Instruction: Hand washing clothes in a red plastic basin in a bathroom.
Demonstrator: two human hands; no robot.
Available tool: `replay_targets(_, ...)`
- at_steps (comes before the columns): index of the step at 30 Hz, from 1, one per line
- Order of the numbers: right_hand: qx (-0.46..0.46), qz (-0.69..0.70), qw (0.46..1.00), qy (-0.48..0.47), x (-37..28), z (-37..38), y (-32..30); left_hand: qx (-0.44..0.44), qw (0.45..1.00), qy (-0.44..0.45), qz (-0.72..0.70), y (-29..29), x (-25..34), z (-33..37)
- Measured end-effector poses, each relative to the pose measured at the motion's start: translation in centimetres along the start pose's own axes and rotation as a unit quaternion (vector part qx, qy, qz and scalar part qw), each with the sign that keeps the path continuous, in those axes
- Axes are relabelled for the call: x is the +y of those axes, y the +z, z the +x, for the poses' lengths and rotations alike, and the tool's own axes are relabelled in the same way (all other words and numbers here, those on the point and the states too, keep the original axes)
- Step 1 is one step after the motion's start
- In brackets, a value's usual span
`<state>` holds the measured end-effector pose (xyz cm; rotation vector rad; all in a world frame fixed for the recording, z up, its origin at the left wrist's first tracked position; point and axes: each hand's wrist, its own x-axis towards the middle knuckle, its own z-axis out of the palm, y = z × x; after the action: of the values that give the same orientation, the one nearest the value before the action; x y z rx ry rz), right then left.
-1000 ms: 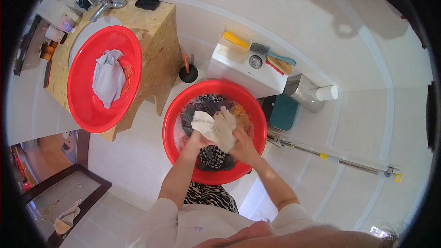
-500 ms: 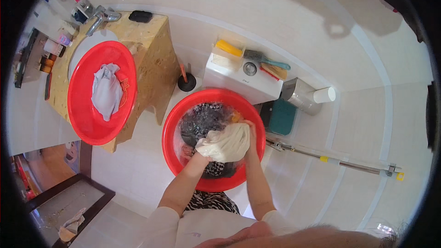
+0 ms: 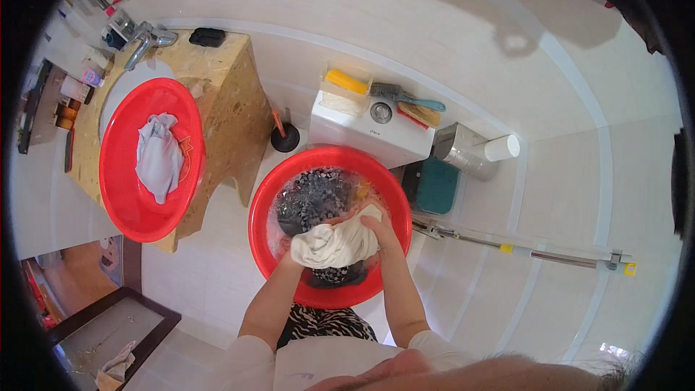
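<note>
Yellowish stone counter (image 3: 228, 112) at left in the head view, metal tap (image 3: 150, 40) at its back, one red basin (image 3: 116, 181) set tilted over the sink, pale lilac cloth (image 3: 159, 159) inside it. Walls white with pale strips, floor light. Plunger (image 3: 285, 137) stands by the counter; white tank (image 3: 344, 122) next to it, yellow brush (image 3: 347, 81) and blue-handled brush (image 3: 425, 103) on top. Silver can (image 3: 460, 150), green bin (image 3: 436, 187) and metal pole (image 3: 565, 256) to the right.

Big red tub (image 3: 258, 228) low in front of the person, dark clothes (image 3: 311, 199) in sudsy water. White cloth (image 3: 337, 245) bunched above them, within the tub rim, between the hands. Both forearms reach up from the lower edge. Right hand (image 3: 381, 232) closed on the cloth's right end, thumb on top. Left hand (image 3: 292, 260) at the left end, mostly covered by cloth; can't tell how far its fingers close.
</note>
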<state>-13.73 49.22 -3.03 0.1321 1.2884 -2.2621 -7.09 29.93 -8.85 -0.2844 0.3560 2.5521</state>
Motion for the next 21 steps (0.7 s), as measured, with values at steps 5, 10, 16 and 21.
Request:
replay_targets(5, -0.133, -0.286, 0.943, -0.111, -3.7, -0.2, 4.1, 0.115, 0.987, -0.030, -0.108, -2.5, 1.3, -2.5)
replay_targets(10, -0.217, -0.446, 0.844, -0.204, -4.4, -0.1, 8.5, 0.100, 0.989, -0.047, -0.096, -2.1, -0.8, 0.0)
replay_targets(16, -0.118, -0.337, 0.876, -0.323, -3.1, -1.1, 9.9, 0.071, 0.987, 0.100, -0.102, 0.1, -1.2, 2.1)
replay_targets(21, 0.200, -0.086, 0.931, -0.292, -2.2, -0.6, 7.5, 0.244, 0.947, 0.207, -0.021, 6.6, 0.3, 2.0)
